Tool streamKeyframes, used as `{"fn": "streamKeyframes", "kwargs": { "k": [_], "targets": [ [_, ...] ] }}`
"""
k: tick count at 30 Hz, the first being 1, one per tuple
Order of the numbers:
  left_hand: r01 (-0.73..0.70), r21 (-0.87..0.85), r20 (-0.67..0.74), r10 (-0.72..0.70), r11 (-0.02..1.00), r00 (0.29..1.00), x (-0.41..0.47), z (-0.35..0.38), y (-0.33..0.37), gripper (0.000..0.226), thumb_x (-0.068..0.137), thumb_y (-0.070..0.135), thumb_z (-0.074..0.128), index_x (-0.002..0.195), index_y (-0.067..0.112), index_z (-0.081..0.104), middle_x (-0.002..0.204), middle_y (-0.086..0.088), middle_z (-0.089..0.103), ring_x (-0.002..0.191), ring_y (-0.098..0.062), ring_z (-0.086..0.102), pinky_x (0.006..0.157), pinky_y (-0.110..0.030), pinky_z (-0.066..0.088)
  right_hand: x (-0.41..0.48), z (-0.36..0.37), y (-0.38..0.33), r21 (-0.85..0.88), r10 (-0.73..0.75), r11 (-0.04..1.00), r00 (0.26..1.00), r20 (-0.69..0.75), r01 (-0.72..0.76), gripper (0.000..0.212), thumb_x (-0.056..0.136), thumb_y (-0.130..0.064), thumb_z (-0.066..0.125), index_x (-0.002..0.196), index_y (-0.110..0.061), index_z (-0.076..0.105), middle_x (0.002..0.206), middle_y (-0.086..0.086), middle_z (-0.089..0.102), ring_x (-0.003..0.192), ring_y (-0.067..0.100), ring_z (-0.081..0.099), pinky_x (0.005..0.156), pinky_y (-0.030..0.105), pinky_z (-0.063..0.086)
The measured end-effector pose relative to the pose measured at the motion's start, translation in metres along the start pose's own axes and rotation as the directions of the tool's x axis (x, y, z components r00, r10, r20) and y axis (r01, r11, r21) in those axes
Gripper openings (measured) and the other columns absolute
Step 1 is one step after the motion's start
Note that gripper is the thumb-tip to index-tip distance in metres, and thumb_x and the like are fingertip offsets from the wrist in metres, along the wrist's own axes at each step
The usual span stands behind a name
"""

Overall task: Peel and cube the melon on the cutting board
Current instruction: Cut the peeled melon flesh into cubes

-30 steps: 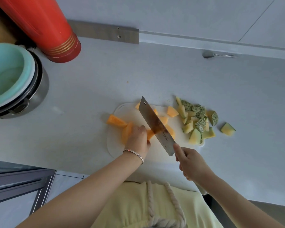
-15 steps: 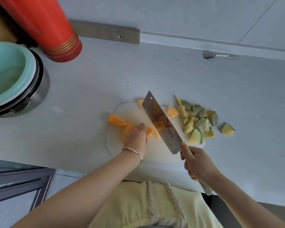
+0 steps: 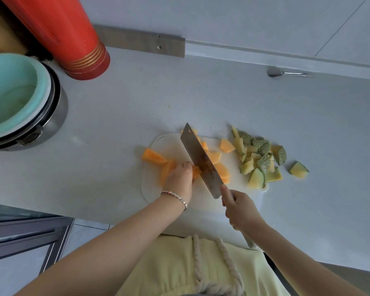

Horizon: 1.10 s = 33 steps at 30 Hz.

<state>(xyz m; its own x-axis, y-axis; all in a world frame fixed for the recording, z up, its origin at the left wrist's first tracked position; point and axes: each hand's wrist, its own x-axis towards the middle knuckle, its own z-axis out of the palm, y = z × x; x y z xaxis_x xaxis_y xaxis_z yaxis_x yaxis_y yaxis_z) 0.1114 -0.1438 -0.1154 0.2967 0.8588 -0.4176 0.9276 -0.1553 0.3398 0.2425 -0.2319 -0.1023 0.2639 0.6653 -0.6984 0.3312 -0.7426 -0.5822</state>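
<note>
Gripping the cleaver (image 3: pixel 201 161) by its handle, the right hand (image 3: pixel 239 208) sits at the near right edge of the cutting board (image 3: pixel 173 144), with its index finger laid forward onto the rear of the blade. The handle is mostly hidden under the hand.

Blade: runs diagonally over the board's middle, tip toward the far edge, 1 hole visible near the tip. Its edge is down in orange melon flesh; cannot tell whether it reaches the board.

Left hand (image 3: pixel 179 178): on the board's near left part, fingers curled down over a peeled melon strip (image 3: pixel 168 170), holding it in place. Fingertips are just beside the blade. A bracelet (image 3: pixel 175 196) is on that wrist.

Melon on the board:
- 1 peeled wedge (image 3: pixel 153 156) overhanging the left edge, touching the held strip.
- Several melon cubes (image 3: pixel 221 169) on the blade's right side, more near the far edge.

Off the board's right edge: a rind pile (image 3: pixel 259 154), netted green skin with pale flesh, partly lapping onto the board. 1 lone rind piece (image 3: pixel 298 170) lies further right, apart from the pile.

Worktop (image 3: pixel 222 99), pale grey, carries the board. Far left of the board: a metal pot (image 3: pixel 13 92) with a teal inner bowl, and a red cylinder (image 3: pixel 68 35) behind it. Far right of the board, against the wall: a spoon (image 3: pixel 286 73).
</note>
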Motion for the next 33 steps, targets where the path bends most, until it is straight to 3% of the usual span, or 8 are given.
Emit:
{"fn": "streamKeyframes", "kwargs": {
  "k": [3, 6, 16, 21, 28, 33],
  "targets": [
    [-0.001, -0.007, -0.002, 0.001, 1.0, 1.0, -0.002, 0.002, -0.001, 0.023, 0.094, 0.014, 0.048, 0.115, 0.005, 0.047, 0.12, -0.012, 0.05, 0.114, -0.029, 0.048, 0.091, -0.032, 0.037, 0.002, -0.003, -0.004, 0.173, 0.061, 0.983, 0.998, 0.03, -0.065, 0.047, 0.095, -0.049, 0.039, 0.068, -0.01, 0.039, 0.046, 0.0, 0.033, 0.037, 0.014, 0.026, 0.041, 0.02, 0.024],
    [0.012, -0.058, -0.018, -0.013, 0.998, 1.0, -0.003, 0.002, -0.003, 0.027, 0.092, 0.011, 0.049, 0.118, 0.005, 0.048, 0.125, -0.012, 0.04, 0.106, -0.03, 0.052, 0.088, -0.034, 0.041, -0.005, -0.015, -0.006, 0.205, 0.06, 0.976, 0.997, 0.056, -0.071, 0.048, 0.094, -0.05, 0.039, 0.067, -0.011, 0.038, 0.04, -0.005, 0.029, 0.032, 0.011, 0.023, 0.039, 0.017, 0.022],
    [0.03, -0.051, 0.004, -0.03, 0.998, 1.0, 0.001, 0.005, -0.003, 0.032, 0.091, 0.013, 0.051, 0.121, 0.004, 0.045, 0.123, -0.015, 0.044, 0.112, -0.029, 0.049, 0.091, -0.032, 0.04, -0.027, -0.026, -0.004, 0.099, 0.015, 0.995, 0.999, 0.038, -0.018, 0.045, 0.093, -0.049, 0.041, 0.07, -0.01, 0.038, 0.046, -0.002, 0.029, 0.036, 0.011, 0.021, 0.038, 0.017, 0.02],
    [0.025, -0.07, -0.013, -0.026, 0.997, 1.0, 0.003, 0.006, -0.004, 0.03, 0.09, 0.011, 0.051, 0.118, 0.004, 0.048, 0.122, -0.015, 0.045, 0.112, -0.029, 0.048, 0.091, -0.033, 0.04, -0.02, -0.019, -0.002, -0.07, -0.036, 0.997, 0.999, 0.005, 0.036, 0.047, 0.092, -0.052, 0.039, 0.068, -0.012, 0.036, 0.056, 0.003, 0.032, 0.048, 0.017, 0.026, 0.05, 0.027, 0.023],
    [0.053, -0.076, -0.03, -0.056, 0.996, 0.998, 0.003, 0.007, -0.002, 0.025, 0.086, 0.005, 0.052, 0.111, 0.003, 0.053, 0.114, -0.017, 0.048, 0.106, -0.032, 0.051, 0.088, -0.034, 0.043, -0.005, 0.0, -0.002, -0.115, -0.034, 0.993, 0.999, -0.01, 0.032, 0.048, 0.092, -0.051, 0.039, 0.062, -0.015, 0.028, 0.057, 0.003, 0.032, 0.054, 0.019, 0.027, 0.052, 0.03, 0.025],
    [0.055, -0.051, -0.022, -0.056, 0.997, 0.998, 0.005, 0.005, 0.002, 0.033, 0.087, 0.008, 0.055, 0.119, 0.009, 0.048, 0.113, -0.015, 0.05, 0.106, -0.03, 0.049, 0.085, -0.031, 0.039, -0.002, -0.006, -0.009, 0.197, 0.099, 0.975, 0.994, 0.048, -0.107, 0.049, 0.094, -0.05, 0.039, 0.066, -0.011, 0.037, 0.041, -0.003, 0.029, 0.034, 0.013, 0.023, 0.04, 0.018, 0.022]
  ]
}}
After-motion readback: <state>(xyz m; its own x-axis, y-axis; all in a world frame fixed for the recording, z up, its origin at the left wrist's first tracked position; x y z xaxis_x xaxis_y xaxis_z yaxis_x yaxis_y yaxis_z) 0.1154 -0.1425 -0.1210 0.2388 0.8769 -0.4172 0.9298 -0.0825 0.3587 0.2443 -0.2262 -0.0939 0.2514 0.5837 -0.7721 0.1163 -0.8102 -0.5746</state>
